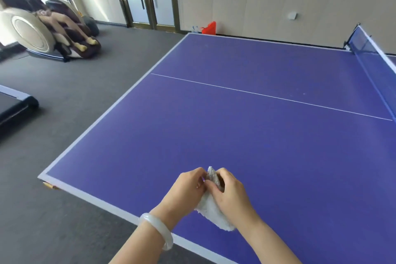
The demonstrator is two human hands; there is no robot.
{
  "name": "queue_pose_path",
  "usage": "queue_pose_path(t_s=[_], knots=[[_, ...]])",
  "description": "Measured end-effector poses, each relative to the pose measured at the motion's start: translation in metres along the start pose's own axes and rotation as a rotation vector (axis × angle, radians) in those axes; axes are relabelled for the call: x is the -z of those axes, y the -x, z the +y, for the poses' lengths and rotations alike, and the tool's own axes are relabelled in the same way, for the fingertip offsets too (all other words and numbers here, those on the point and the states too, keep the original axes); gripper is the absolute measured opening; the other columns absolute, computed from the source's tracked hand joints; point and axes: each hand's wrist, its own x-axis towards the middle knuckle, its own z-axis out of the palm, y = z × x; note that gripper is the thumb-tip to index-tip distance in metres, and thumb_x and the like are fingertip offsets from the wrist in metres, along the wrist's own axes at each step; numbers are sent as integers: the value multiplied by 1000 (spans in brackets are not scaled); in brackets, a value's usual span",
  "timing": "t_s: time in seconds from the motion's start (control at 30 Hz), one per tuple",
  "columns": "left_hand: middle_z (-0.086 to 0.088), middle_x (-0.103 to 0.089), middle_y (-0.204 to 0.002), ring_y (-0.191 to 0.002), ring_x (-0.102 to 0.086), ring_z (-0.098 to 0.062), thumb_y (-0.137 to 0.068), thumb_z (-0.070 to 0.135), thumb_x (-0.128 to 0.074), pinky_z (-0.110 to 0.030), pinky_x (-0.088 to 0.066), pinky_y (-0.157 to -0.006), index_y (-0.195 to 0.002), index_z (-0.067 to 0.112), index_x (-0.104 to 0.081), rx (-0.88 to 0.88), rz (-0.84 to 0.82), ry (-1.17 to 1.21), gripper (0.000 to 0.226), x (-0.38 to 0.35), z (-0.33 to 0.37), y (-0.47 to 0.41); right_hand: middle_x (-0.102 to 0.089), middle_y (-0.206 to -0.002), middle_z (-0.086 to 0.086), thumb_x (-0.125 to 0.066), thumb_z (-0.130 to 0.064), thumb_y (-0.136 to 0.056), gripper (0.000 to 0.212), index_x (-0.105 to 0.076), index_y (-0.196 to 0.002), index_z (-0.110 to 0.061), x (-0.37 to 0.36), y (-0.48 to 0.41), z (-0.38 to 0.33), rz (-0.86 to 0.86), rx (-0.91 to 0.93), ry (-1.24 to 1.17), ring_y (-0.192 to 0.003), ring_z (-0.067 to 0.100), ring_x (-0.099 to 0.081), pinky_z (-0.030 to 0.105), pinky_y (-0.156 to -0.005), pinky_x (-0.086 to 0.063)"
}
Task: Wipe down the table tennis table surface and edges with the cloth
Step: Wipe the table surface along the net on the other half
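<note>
Both hands on the cloth, wiping not yet under way

Nothing on the table [267, 146] marks out a wiped patch. Its blue surface looks evenly matt from the near edge to the net [368, 49], with no damp streak or sheen that I can make out, and a few pale specks show beyond the white centre line [257, 93]. I judge that the job stands at or near its start on this half, or at a pause to refold. All the visible surface and the white-banded near and left edges of the table are left to do. The table's half beyond the net is almost wholly out of sight.

The cloth [214, 214], white and fluffy with a greyer end, is held over the table just inside its near edge, towards the near left corner. Whether its lower end brushes the surface cannot be told. The left hand [188, 186], a pale bangle [158, 229] on its wrist, pinches a fold at the cloth's upper left between thumb and curled fingers. The right hand [231, 195] grasps from the other side, fingers curled over the greyer top, palm turned down. Both forearms reach in across the table's near edge, wrists close together. The pose reads as bunching the cloth into a pad, not pressing it down to wipe
</note>
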Motion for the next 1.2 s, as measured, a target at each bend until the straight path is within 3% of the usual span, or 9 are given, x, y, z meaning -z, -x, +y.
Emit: queue_pose_path(t_s=[0.13, 0.27, 0.4, 0.53, 0.77, 0.9, 1.07, 1.2], knots=[[9, -59, -80, -67, -52, -9, -92, 8, -50, -17, -39, -57, -98, 20, -61, 23, 134, -18, 17, 66, -88, 54, -58, -88, -7, -70, -44, -86, 27, -56, -86, -22, -87, 4, -62, -185, 67, 64, -74, 4, -52, 17, -62, -39], [12, -59, -77, -64, -52, -2, -95, 16, -51, -16, -37, -55, -94, 30, -58, 104, 209, -49, 15, 130, -184, 122, -46, -81, -7, -66, -36, -92, 29, -46, -75, -23, -182, 14, -124, -291, 242, 277, -68, 5, -42, 20, -61, -36], [11, -65, -77, -67, -59, -5, -95, 17, -52, -18, -44, -57, -88, 35, -57, 214, 264, -4, 21, 186, -271, 189, -46, -86, -1, -62, -31, -94, 25, -48, -84, -14, -274, 27, -179, -366, 318, 445, -78, 18, -44, 37, -73, -41], [14, -65, -82, -64, -57, 1, -98, 19, -50, -15, -44, -54, -94, 34, -59, 277, 292, 1, 18, 226, -328, 217, -44, -85, -2, -62, -33, -95, 27, -46, -85, -14, -340, 25, -219, -410, 358, 464, -76, 18, -42, 33, -67, -36], [13, -64, -98, -90, -61, -9, -98, 18, -49, -30, -51, -83, -106, 28, -62, 244, 269, -60, 17, 302, -395, 171, -45, -82, -3, -64, -34, -93, 29, -46, -80, -16, -427, -45, -262, -440, 348, 431, -74, 16, -45, 32, -66, -38], [16, -61, -95, -88, -58, -7, -98, 19, -48, -25, -48, -81, -106, 27, -61, 179, 229, -102, 17, 360, -445, 116, -42, -75, -9, -66, -32, -91, 34, -41, -70, -21, -471, -117, -273, -384, 248, 348, -65, 6, -38, 21, -59, -32], [17, -55, -95, -90, -56, -7, -100, 22, -44, -19, -43, -79, -109, 29, -59, 124, 144, -183, 19, 437, -493, 42, -48, -76, 0, -68, -28, -88, 31, -51, -81, -2, -508, -203, -305, -321, 86, 251, -67, 13, -41, 30, -60, -32], [13, -55, -104, -99, -57, -10, -100, 19, -46, -20, -43, -85, -120, 24, -58, 11, 100, -177, 23, 481, -513, -22, -46, -68, -6, -69, -29, -86, 29, -50, -74, -11, -531, -258, -331, -240, 10, 179, -62, 8, -38, 27, -59, -31]])
